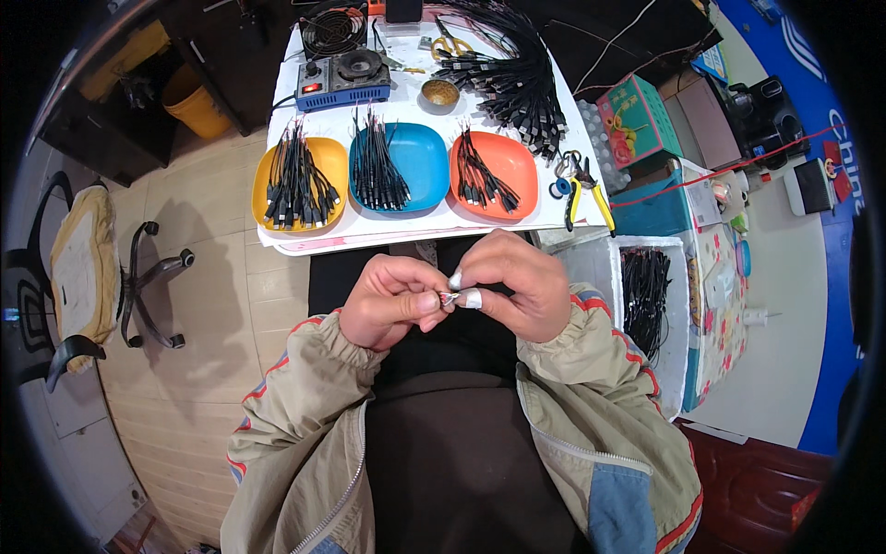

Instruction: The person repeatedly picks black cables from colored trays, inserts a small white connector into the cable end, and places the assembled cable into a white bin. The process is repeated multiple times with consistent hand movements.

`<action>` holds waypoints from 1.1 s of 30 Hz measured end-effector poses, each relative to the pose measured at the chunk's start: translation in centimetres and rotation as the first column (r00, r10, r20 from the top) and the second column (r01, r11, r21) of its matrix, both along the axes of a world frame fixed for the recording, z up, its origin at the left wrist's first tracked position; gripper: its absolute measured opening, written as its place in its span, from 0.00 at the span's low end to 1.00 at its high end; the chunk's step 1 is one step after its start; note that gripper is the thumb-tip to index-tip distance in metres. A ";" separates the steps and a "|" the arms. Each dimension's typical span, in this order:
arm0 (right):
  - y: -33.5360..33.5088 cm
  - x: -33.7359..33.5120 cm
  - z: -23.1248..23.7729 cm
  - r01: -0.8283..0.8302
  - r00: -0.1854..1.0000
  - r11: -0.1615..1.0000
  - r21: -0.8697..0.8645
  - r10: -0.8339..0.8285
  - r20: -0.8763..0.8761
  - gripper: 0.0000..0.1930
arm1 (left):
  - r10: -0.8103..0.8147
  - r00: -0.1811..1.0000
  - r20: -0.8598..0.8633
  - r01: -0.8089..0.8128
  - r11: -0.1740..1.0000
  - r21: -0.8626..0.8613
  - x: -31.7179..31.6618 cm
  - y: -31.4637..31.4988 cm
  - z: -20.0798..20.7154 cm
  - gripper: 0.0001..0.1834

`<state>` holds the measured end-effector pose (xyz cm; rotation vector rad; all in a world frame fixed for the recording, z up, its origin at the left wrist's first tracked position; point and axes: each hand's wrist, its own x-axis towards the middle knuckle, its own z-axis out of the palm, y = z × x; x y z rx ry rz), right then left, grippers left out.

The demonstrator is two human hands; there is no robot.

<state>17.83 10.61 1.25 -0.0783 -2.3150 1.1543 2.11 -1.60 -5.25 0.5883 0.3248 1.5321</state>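
Observation:
In front of my body, over my lap, both hands meet at a few thin wires (448,298) with red and pale ends. My left hand (395,300) is closed, pinching the wires between thumb and fingers. From the other side my right hand (517,282) closes on their tips; its thumb and a fingertip are wrapped in white tape. Whatever the wires run into is hidden by the left fingers. Beyond the hands, short black cables lie in a yellow tray (261,205), a blue tray (426,166) and an orange tray (521,175).
On the white table (415,234) stand a blue soldering pot unit (343,85), a small brass bowl (440,92), scissors (450,42) and a big black cable bundle (517,88). Yellow-handled wire strippers (581,189) lie at its right edge. A white foam box (678,323) holds more cables.

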 end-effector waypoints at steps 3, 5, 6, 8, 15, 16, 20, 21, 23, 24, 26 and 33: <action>-0.1 0.0 0.1 -0.027 0.999 0.997 0.067 0.029 -0.032 0.09 | 0.010 0.997 -0.071 -0.010 1.000 0.001 -0.2 -0.1 0.5 0.07; 0.1 0.4 0.1 -0.040 0.999 0.996 0.079 0.039 0.011 0.07 | 0.085 0.929 -0.359 -0.100 0.995 -0.025 -0.5 -0.3 1.1 0.07; 0.1 0.5 -0.1 -0.061 0.993 0.985 -0.163 0.076 0.088 0.06 | 0.118 0.868 -0.483 -0.141 0.990 -0.012 -0.6 -0.4 1.4 0.07; 0.1 0.8 -0.7 -0.021 0.951 0.780 -0.625 0.208 0.228 0.04 | 0.405 0.471 -0.783 -0.202 0.914 0.351 -1.1 -0.3 2.0 0.08; 0.9 1.6 -1.1 0.116 0.886 0.588 -0.801 0.303 0.351 0.07 | 0.564 0.217 -0.797 -0.216 0.824 0.524 -0.6 -0.3 2.4 0.08; 0.7 1.8 -0.8 0.091 0.916 0.731 -0.676 0.205 0.345 0.07 | 0.508 0.292 -0.810 -0.241 0.859 0.452 -0.6 -0.5 2.3 0.07; 0.3 1.7 0.6 0.048 0.983 0.999 0.000 -0.048 0.179 0.11 | 0.376 0.575 -0.726 -0.281 0.925 0.256 -0.7 -0.6 2.1 0.05; 0.2 1.5 0.7 0.040 0.991 0.992 0.117 -0.055 0.123 0.12 | 0.367 0.606 -0.706 -0.280 0.929 0.242 -0.6 -0.5 2.1 0.04; -0.1 1.1 0.7 0.034 0.996 0.974 0.224 -0.051 0.071 0.13 | 0.359 0.638 -0.682 -0.277 0.932 0.232 -0.4 -0.4 2.0 0.04; -0.2 1.0 0.6 0.040 0.997 0.964 0.263 -0.055 0.052 0.14 | 0.362 0.640 -0.678 -0.279 0.931 0.234 -0.3 -0.4 1.9 0.05; -0.3 1.0 0.4 0.016 0.997 0.956 0.293 -0.039 0.071 0.06 | 0.390 0.593 -0.704 -0.288 0.920 0.267 -0.2 -0.5 1.9 0.05; -0.7 1.8 -0.6 0.114 0.932 0.375 -0.920 0.281 0.230 0.07 | 0.364 0.625 -0.690 -0.292 0.929 0.226 0.2 -0.8 1.6 0.05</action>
